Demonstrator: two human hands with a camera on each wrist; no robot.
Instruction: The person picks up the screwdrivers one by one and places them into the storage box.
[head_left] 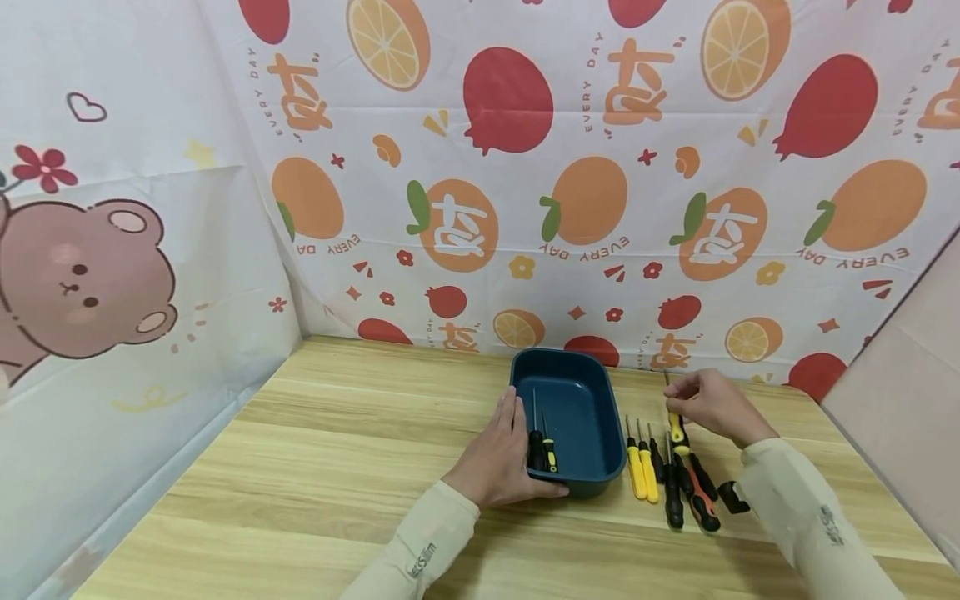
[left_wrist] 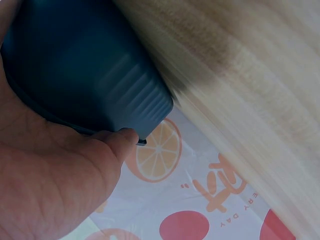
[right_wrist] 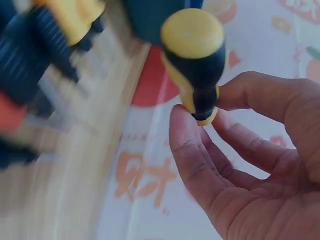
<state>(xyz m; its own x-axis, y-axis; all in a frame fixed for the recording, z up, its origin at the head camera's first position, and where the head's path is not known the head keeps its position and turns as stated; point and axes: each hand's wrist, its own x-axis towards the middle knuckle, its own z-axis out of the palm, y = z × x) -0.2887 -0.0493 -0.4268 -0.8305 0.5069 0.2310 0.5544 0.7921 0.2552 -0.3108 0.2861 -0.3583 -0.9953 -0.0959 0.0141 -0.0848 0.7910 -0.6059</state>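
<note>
A dark blue rectangular bin (head_left: 576,480) stands on the table. My left hand (head_left: 495,458) holds its near left corner, fingers along the left wall and thumb across the front; the left wrist view shows the bin's ribbed outer wall (left_wrist: 115,75). Inside lie a black screwdriver (head_left: 536,450) and a small yellow-and-black screwdriver (head_left: 551,454). To the right, my right hand (head_left: 708,404) pinches a yellow-and-black screwdriver (right_wrist: 195,65) near the handle's neck, its shaft pointing away from me. In the right wrist view the handle's yellow end faces the camera and the shaft is hidden.
Beside the bin lie two yellow screwdrivers (head_left: 641,471), a black one (head_left: 673,500), an orange-and-black one (head_left: 703,510) and other dark-handled ones. A small black object (head_left: 732,497) sits under the right sleeve. A printed cloth backdrop (head_left: 510,292) hangs behind the wooden table (head_left: 360,442).
</note>
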